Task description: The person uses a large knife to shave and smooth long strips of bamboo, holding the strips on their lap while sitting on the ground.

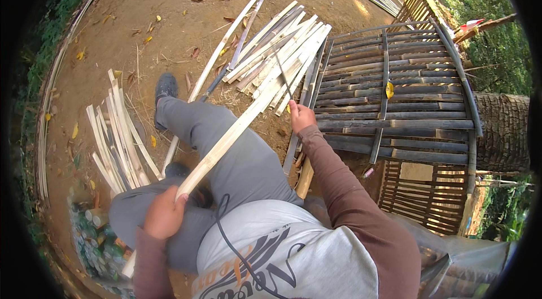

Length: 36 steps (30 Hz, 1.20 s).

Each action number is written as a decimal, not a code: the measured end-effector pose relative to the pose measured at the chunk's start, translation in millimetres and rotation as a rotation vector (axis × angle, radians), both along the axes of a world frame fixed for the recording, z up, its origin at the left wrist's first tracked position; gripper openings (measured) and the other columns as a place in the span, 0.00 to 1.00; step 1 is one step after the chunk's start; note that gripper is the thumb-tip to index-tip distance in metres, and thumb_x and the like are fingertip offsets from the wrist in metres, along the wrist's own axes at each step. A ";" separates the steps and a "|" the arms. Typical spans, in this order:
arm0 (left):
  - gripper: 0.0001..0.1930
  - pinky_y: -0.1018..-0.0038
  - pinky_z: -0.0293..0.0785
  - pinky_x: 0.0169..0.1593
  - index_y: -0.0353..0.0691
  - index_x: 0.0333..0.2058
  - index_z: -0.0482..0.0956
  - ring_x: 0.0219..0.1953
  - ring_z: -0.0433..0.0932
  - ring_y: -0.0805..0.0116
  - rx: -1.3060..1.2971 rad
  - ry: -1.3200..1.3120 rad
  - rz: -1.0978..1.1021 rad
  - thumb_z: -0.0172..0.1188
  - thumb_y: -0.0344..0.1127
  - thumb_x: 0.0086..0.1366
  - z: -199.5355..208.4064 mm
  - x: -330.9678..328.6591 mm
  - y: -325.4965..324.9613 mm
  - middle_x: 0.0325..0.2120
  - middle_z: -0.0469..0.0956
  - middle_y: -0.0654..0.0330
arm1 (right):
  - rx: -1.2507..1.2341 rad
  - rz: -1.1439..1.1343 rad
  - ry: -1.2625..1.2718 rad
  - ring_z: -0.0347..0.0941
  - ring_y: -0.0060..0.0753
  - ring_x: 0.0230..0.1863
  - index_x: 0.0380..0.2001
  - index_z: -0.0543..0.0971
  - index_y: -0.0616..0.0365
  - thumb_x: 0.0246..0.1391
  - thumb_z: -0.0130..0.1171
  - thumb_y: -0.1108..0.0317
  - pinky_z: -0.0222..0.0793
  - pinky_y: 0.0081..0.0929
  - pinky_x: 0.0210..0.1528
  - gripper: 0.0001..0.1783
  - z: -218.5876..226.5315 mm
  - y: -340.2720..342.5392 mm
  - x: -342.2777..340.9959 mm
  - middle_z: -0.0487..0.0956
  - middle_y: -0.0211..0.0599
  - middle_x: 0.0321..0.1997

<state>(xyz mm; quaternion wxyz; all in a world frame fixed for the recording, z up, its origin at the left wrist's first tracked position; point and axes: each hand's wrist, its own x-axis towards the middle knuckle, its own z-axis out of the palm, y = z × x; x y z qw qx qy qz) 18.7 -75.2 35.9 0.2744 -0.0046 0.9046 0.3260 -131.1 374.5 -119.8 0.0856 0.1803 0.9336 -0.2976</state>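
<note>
A long pale bamboo strip (228, 136) lies slantwise across my lap, its far end over the pile of strips. My left hand (164, 212) is closed around it near my left thigh, and a pale end (129, 267) shows below that hand. In my right hand (302, 117), the fingers wrap the handle end of a knife (283, 76) with a long, thin, dark blade seen nearly edge-on. The blade points away from me beside the strip's far end; whether they touch, I cannot tell. The knife's handle is hidden in my fist.
Cut bamboo strips (268, 53) are heaped ahead on the dirt ground (197, 11). Another bundle (121, 135) lies left of my legs. A slatted bamboo bench (406, 98) stands at right before a tree trunk (502, 129). Plastic bottles (104, 254) lie at lower left.
</note>
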 end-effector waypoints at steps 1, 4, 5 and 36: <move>0.14 0.46 0.72 0.40 0.34 0.40 0.75 0.38 0.77 0.30 -0.005 0.001 0.001 0.57 0.42 0.76 -2.6 3.0 -2.4 0.32 0.79 0.36 | 0.009 0.116 -0.042 0.82 0.66 0.48 0.46 0.86 0.65 0.72 0.45 0.33 0.76 0.54 0.53 0.41 15.8 -18.0 14.8 0.85 0.63 0.42; 0.14 0.48 0.71 0.39 0.33 0.38 0.74 0.36 0.76 0.30 -0.001 0.040 -0.022 0.56 0.40 0.77 0.8 1.5 1.8 0.30 0.78 0.36 | 0.110 0.106 0.019 0.82 0.65 0.51 0.47 0.86 0.66 0.72 0.45 0.32 0.75 0.54 0.56 0.42 -3.5 -3.0 16.1 0.85 0.65 0.46; 0.14 0.49 0.70 0.38 0.32 0.37 0.73 0.35 0.76 0.31 0.003 0.056 -0.029 0.56 0.40 0.77 2.2 0.5 2.8 0.29 0.77 0.37 | 0.089 0.023 -0.012 0.82 0.65 0.52 0.48 0.86 0.67 0.72 0.45 0.32 0.75 0.54 0.56 0.42 -5.1 8.7 5.0 0.85 0.65 0.46; 0.11 0.55 0.77 0.33 0.42 0.37 0.73 0.31 0.82 0.47 -0.409 0.287 0.016 0.56 0.41 0.77 -15.6 36.2 70.7 0.29 0.81 0.52 | 0.171 0.310 0.009 0.82 0.62 0.40 0.36 0.86 0.56 0.57 0.66 0.57 0.78 0.51 0.45 0.14 36.6 -40.4 77.2 0.85 0.53 0.34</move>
